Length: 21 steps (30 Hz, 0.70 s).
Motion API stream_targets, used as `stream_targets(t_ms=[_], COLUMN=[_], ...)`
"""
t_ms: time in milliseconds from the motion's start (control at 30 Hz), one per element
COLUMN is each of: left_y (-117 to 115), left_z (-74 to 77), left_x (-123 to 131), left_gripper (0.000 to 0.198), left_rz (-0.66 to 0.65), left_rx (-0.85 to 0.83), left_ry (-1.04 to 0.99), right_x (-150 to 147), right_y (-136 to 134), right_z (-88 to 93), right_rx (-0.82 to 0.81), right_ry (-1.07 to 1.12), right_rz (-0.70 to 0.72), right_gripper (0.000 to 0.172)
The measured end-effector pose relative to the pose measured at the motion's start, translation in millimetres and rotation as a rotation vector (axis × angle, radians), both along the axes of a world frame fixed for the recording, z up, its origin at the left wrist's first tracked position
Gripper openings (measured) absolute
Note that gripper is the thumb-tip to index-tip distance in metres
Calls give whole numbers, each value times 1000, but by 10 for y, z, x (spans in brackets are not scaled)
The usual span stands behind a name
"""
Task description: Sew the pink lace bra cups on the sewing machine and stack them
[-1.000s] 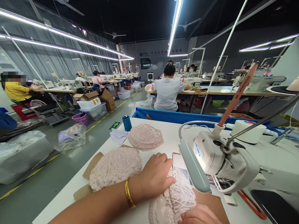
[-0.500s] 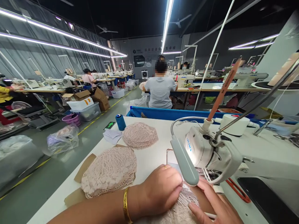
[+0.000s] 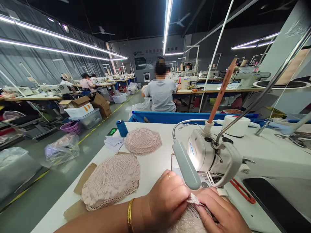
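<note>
A piece of pale beige lace fabric [image 3: 188, 221] lies in front of the sewing machine [image 3: 204, 152]. My left hand [image 3: 170, 197] is closed, pinching the lace's upper edge between thumb and fingers. Close beside it, my right hand [image 3: 220, 207] grips the same edge, with its thumb pressed on the lace. Both hands are just below the grey lamp head [image 3: 187, 166], which hides part of the needle area. To the left sit two stacks of similar lace pieces, a nearer stack [image 3: 111, 181] and a farther stack [image 3: 143, 141].
A blue thread cone [image 3: 121, 128] stands at the table's far left. An orange-red tool [image 3: 243, 191] and a black phone-like slab [image 3: 272, 200] lie right of the machine. A pencil [image 3: 223, 89] stands upright on the machine head. A person in a grey shirt [image 3: 160, 95] sits ahead.
My right hand's fingers have come together, its thumb moving up onto the lace edge. The left hand keeps its pinch. The whole view has shifted slightly.
</note>
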State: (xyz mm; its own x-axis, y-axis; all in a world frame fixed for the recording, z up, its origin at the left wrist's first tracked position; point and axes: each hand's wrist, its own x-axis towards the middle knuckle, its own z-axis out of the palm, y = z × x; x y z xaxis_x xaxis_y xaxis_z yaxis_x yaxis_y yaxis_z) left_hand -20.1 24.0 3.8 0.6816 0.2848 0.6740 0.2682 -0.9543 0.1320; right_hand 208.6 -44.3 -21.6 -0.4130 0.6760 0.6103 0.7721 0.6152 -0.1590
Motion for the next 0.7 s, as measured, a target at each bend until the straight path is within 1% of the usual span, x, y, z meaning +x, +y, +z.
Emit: stream_targets(t_ms=[167, 300, 400, 467, 567, 600, 700], left_y=[-1, 4, -5, -15, -25, -26, -28], left_z=[32, 44, 54, 60, 59, 55, 34], left_x=[-4, -3, -1, -1, 0, 3, 15], left_gripper=[21, 24, 22, 20, 24, 25, 26], left_rz=[0, -5, -1, 8, 15, 11, -11], left_rx=[-44, -17, -9, -9, -12, -11, -20], left_ry=[55, 0, -29, -32, -33, -41, -64], right_x=[14, 10, -2, -4, 16, 27, 62], right_y=[1, -4, -11, -17, -36, -46, -81], right_z=[20, 4, -19, -22, -32, -45, -114], right_rx=[99, 116, 124, 117, 68, 45, 13], right_ry=[-65, -64, -50, -25, 42, 70, 145], right_rz=[21, 17, 6, 21, 24, 5, -30], right_gripper=[19, 21, 21, 20, 16, 17, 26])
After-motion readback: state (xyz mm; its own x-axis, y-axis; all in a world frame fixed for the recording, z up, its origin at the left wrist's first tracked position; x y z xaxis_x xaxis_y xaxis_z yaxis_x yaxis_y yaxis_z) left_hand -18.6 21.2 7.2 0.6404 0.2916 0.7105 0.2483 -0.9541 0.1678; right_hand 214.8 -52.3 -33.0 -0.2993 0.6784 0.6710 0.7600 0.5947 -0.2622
